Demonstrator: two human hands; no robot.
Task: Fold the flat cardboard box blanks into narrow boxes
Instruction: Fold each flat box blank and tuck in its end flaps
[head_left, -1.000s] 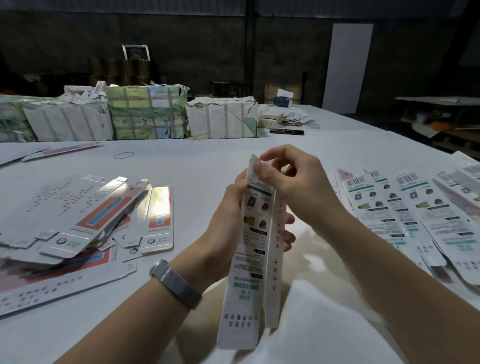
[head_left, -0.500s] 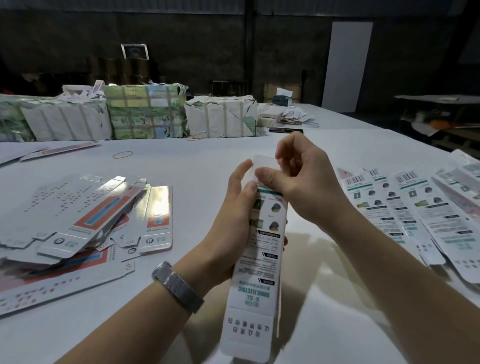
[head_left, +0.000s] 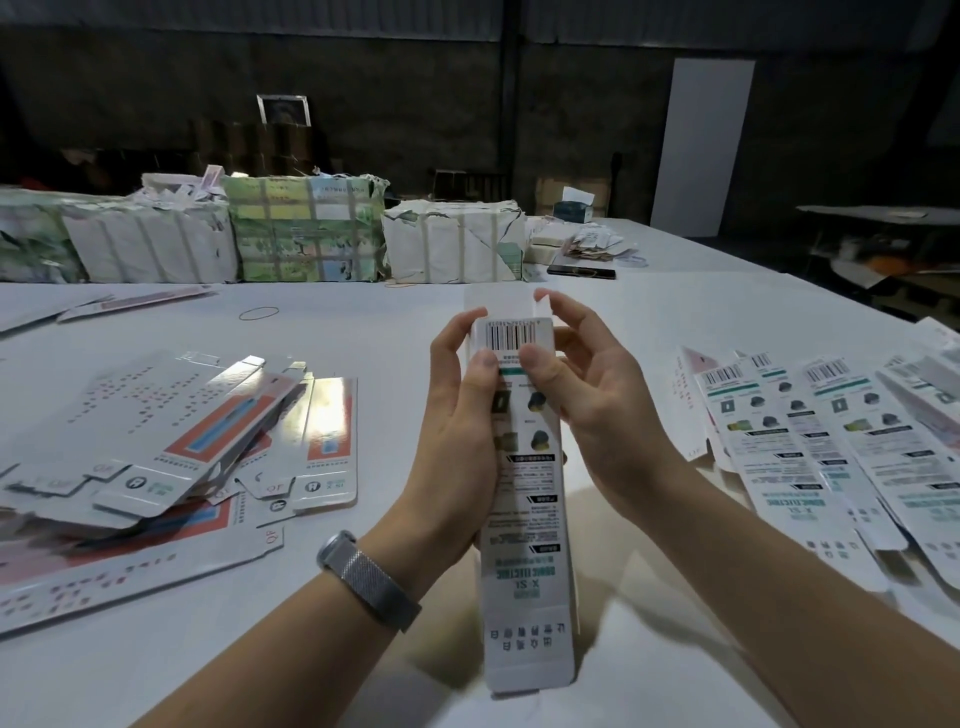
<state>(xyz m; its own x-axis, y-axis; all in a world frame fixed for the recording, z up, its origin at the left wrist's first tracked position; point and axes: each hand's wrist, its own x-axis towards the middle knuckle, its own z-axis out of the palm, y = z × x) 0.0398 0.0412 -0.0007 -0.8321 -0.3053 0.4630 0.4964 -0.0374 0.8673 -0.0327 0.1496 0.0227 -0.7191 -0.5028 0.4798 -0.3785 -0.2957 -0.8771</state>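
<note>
Head view: both hands, left (head_left: 457, 415) and right (head_left: 587, 395), pinch the narrow box (head_left: 524, 519) near its barcode end; thumbs should press that top flap down squarely before tucking.

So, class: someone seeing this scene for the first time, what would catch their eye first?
The narrow box at centre, held upright over the white table by the left hand and right hand. Then the flat blanks piled at left, the barcoded boxes fanned at right, and wrapped bundles along the far edge.
</note>
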